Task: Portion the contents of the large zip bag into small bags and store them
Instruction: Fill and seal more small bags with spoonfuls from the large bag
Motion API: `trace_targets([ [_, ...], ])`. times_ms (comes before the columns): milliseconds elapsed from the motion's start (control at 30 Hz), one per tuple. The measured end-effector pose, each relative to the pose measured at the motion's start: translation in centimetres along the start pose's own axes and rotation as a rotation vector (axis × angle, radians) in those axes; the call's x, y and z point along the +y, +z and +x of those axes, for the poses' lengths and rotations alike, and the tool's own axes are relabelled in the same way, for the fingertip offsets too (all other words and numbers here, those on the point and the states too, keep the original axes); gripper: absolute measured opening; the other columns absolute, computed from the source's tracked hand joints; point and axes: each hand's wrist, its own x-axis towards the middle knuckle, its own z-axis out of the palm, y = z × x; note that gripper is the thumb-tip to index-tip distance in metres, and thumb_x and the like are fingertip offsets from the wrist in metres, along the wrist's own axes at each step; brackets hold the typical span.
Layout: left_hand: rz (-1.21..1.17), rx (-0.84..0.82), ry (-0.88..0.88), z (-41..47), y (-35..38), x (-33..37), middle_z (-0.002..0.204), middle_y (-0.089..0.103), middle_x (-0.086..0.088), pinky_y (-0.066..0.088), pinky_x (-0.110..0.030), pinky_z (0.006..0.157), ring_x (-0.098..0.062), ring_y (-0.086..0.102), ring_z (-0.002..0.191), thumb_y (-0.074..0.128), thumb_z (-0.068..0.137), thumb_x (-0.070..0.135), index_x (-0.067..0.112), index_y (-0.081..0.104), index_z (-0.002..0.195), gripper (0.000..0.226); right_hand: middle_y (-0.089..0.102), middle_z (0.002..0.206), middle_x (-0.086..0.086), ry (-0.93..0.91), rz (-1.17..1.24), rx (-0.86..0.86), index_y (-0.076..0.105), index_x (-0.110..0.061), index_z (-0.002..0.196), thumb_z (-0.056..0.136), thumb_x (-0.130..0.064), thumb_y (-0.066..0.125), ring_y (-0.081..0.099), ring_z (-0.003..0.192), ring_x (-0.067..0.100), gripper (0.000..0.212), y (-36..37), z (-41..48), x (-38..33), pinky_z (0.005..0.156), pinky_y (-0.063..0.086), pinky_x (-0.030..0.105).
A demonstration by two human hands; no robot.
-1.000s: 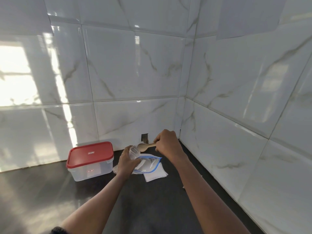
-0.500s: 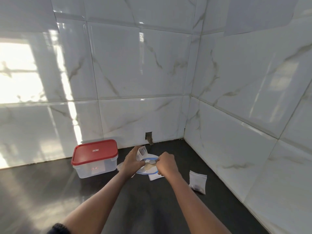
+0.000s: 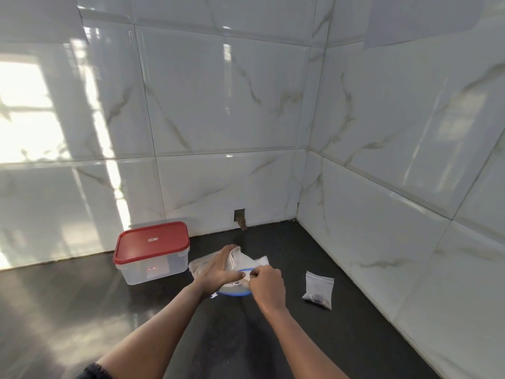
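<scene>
The large zip bag (image 3: 234, 291), clear with a blue rim, lies open on the dark counter under both hands. My left hand (image 3: 216, 270) grips a small clear bag (image 3: 235, 257) upright above it. My right hand (image 3: 268, 283) is curled around the pale handle of a wooden spoon (image 3: 247, 275), whose bowl is hidden low at the large bag's mouth. A small bag (image 3: 318, 289) with dark contents lies by itself to the right of my right hand.
A clear container with a red lid (image 3: 151, 243), closed, stands left of the bags against the back wall. Pale flat pieces (image 3: 263, 260) lie behind the large bag. Tiled walls meet in a corner at the back right. The dark counter (image 3: 273, 337) stretches toward me.
My right hand has come down from the small bag's mouth with the spoon to the large bag's mouth. The view has tilted, bringing the small bag on the right into sight.
</scene>
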Motion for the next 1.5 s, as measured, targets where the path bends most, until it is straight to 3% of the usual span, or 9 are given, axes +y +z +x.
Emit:
trace_targets([
  [167, -0.464, 0.176, -0.125, 1.6, 1.1, 1.8, 0.143, 0.035, 0.000, 0.019, -0.049, 0.116, -0.022, 0.029, 0.136, 0.030, 0.070, 0.086, 0.035, 0.033, 0.137, 0.084, 0.072, 0.101, 0.005, -0.136, 0.402, 0.066, 0.069, -0.008, 0.109, 0.091, -0.020, 0.060, 0.064, 0.084, 0.009, 0.023, -2.2, 0.2, -0.7, 0.071, 0.045, 0.006],
  [267, -0.701, 0.189, -0.210, 3.5, 2.0, 1.9, 0.126, 0.051, -0.012, 0.038, -0.046, 0.106, -0.028, 0.049, 0.120, 0.033, 0.070, 0.087, 0.027, 0.046, 0.129, 0.084, 0.068, 0.109, 0.000, -0.122, 0.515, -0.028, 0.060, -0.012, 0.120, 0.086, -0.030, 0.066, 0.058, 0.088, 0.001, 0.039, -2.6, 0.8, -1.6, 0.068, 0.043, -0.001],
  [333, -0.789, 0.229, -0.181, 3.3, 2.0, 3.7, 0.106, 0.055, -0.011, 0.050, -0.028, 0.082, -0.019, 0.057, 0.093, 0.035, 0.090, 0.061, 0.014, 0.047, 0.122, 0.058, 0.068, 0.107, 0.001, -0.123, 0.503, 0.033, 0.063, -0.011, 0.116, 0.088, -0.026, 0.065, 0.058, 0.085, 0.001, 0.032, -2.8, 1.3, -1.7, 0.067, 0.042, 0.000],
  [400, -0.801, 0.249, -0.130, 3.4, 2.1, 4.6, 0.096, 0.054, -0.009, 0.049, -0.020, 0.066, -0.013, 0.055, 0.079, 0.032, 0.100, 0.033, 0.010, 0.045, 0.117, 0.031, 0.069, 0.096, 0.002, -0.102, 0.518, 0.127, 0.066, -0.009, 0.108, 0.091, -0.021, 0.061, 0.059, 0.078, 0.003, 0.022, -3.2, 1.8, -1.4, 0.065, 0.045, 0.004],
  [600, -0.733, 0.394, -0.114, 4.2, 2.5, 4.2, 0.096, 0.058, -0.007, 0.049, -0.025, 0.069, -0.017, 0.056, 0.082, 0.044, 0.098, 0.016, 0.010, 0.053, 0.105, 0.013, 0.062, 0.078, -0.010, -0.029, 0.579, 0.209, 0.068, -0.009, 0.102, 0.091, -0.015, 0.060, 0.061, 0.074, 0.006, 0.015, -4.3, 3.8, -0.1, 0.076, 0.057, 0.025],
  [767, -0.704, 0.458, -0.105, 4.6, 2.6, 4.1, 0.087, 0.061, -0.003, 0.047, -0.022, 0.069, -0.016, 0.054, 0.079, 0.051, 0.094, 0.014, 0.010, 0.060, 0.095, 0.009, 0.064, 0.090, -0.004, -0.020, 0.610, 0.167, 0.067, -0.010, 0.108, 0.090, -0.014, 0.061, 0.061, 0.081, 0.006, 0.019, -4.7, 4.5, 0.4, 0.064, 0.050, 0.009],
  [1033, -0.594, 0.485, -0.087, 5.1, 2.4, 4.6, 0.087, 0.062, -0.010, 0.050, -0.036, 0.079, -0.021, 0.055, 0.084, 0.051, 0.094, 0.009, 0.019, 0.061, 0.078, 0.021, 0.066, 0.076, -0.004, 0.159, 0.935, 0.181, 0.072, -0.007, 0.092, 0.084, 0.000, 0.065, 0.063, 0.077, 0.011, 0.013, -5.2, 5.3, 0.6, 0.071, 0.053, 0.019],
  [1233, -0.789, 0.430, -0.013, 4.7, 3.0, 4.9, 0.091, 0.062, -0.007, 0.051, -0.017, 0.060, -0.017, 0.058, 0.080, 0.054, 0.093, 0.016, 0.008, 0.060, 0.097, 0.011, 0.067, 0.081, 0.002, 0.155, 1.042, 0.162, 0.067, -0.017, 0.079, 0.085, -0.003, 0.065, 0.064, 0.079, 0.014, 0.015, -5.2, 5.3, 0.5, 0.070, 0.056, 0.022],
  [1500, -0.679, 0.440, -0.035, 5.0, 3.2, 5.1, 0.085, 0.064, -0.010, 0.052, -0.021, 0.065, -0.020, 0.061, 0.079, 0.055, 0.091, 0.007, 0.006, 0.061, 0.088, 0.007, 0.064, 0.085, 0.002, 0.115, 1.012, 0.078, 0.061, -0.022, 0.079, 0.089, -0.003, 0.061, 0.061, 0.081, 0.017, 0.020, -5.0, 5.0, 0.2, 0.073, 0.055, 0.027],
])
